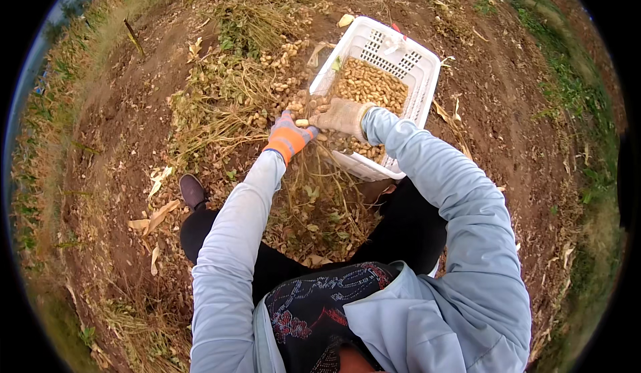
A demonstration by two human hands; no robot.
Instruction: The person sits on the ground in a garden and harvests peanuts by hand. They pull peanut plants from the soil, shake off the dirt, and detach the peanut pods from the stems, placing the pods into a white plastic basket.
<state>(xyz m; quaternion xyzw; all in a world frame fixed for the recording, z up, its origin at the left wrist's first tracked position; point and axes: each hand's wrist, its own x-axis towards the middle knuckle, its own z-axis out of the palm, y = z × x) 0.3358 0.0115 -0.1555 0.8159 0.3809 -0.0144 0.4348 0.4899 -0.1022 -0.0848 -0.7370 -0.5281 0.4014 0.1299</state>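
My left hand [288, 140], in an orange and grey work glove, grips a bunch of peanut plants [328, 165] whose dry stems trail down between my legs. Pods cluster at the roots above it. My right hand [341, 116], in a tan knit glove, closes on peanut pods [319, 103] at the near left rim of a white plastic crate [428, 80]. One pale pod [302, 122] shows between the two hands. Loose peanuts [370, 85] cover the crate's floor; my right forearm hides some of them.
A heap of pulled peanut plants [215, 102] with pods lies left of the crate. Dry corn husks [163, 215] are scattered on the brown soil [501, 122]. My shoe [192, 191] rests at the left. Green growth [566, 72] borders the plot on the right.
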